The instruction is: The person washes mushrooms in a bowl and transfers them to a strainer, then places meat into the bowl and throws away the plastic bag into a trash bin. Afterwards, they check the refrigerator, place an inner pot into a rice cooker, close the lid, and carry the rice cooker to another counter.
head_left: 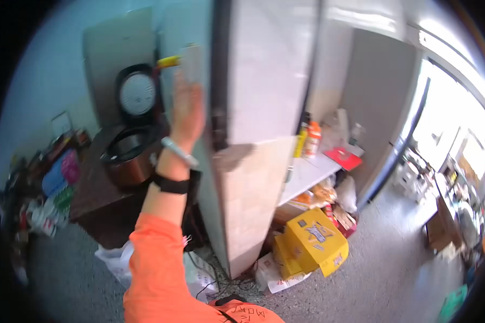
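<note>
My left hand (188, 113) is raised beside the left face of a tiled pillar (253, 199), its wrist carrying a pale band and a black strap. The fingers point upward and are smeared by motion. At the fingertips is a white block-like thing (191, 60), and a yellow piece (168, 62) with a reddish end juts out to its left. Whether the hand grips or only touches these I cannot tell. Left of the forearm, a brown and black rice cooker (128, 161) stands with its lid (137, 94) up. My right hand is out of view.
The cooker rests on a dark cabinet (86, 188). Right of the pillar, an orange bottle (312, 139) and a red sheet (343, 158) lie on a white shelf (302, 175). A yellow box (315, 237) and cables (215, 280) are on the floor. Clutter lines the left wall.
</note>
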